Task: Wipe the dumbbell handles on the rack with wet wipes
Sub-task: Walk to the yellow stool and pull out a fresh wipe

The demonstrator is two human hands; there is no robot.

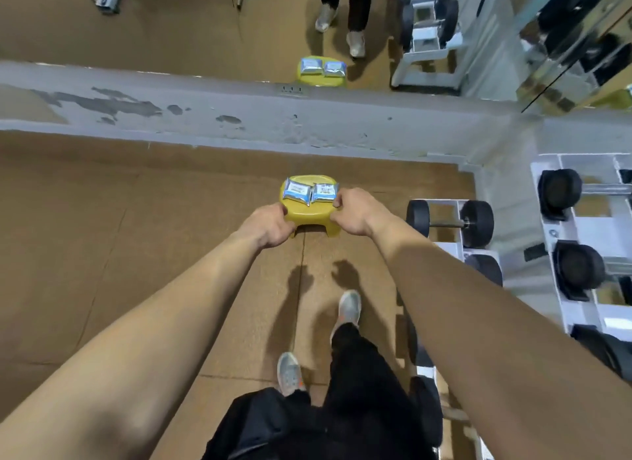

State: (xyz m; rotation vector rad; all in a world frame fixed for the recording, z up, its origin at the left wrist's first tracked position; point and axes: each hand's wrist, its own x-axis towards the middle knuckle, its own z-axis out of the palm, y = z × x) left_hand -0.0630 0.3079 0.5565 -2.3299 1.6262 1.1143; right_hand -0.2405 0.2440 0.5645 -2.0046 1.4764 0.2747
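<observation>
A small yellow plastic stool (309, 216) is held out in front of me over the brown floor. Two silver-and-blue wet wipe packs (309, 191) lie side by side on its top. My left hand (266, 225) grips the stool's left edge and my right hand (354, 211) grips its right edge. To the right stands a white dumbbell rack (561, 230); a black dumbbell with a steel handle (448, 224) rests on its low tier, and further black dumbbell ends (561, 189) sit on the tier beyond.
A grey low wall base (260, 124) runs across ahead, with a mirror above it reflecting the stool, a person's legs and the rack. My own feet in grey shoes (349, 309) stand on the brown floor below the stool.
</observation>
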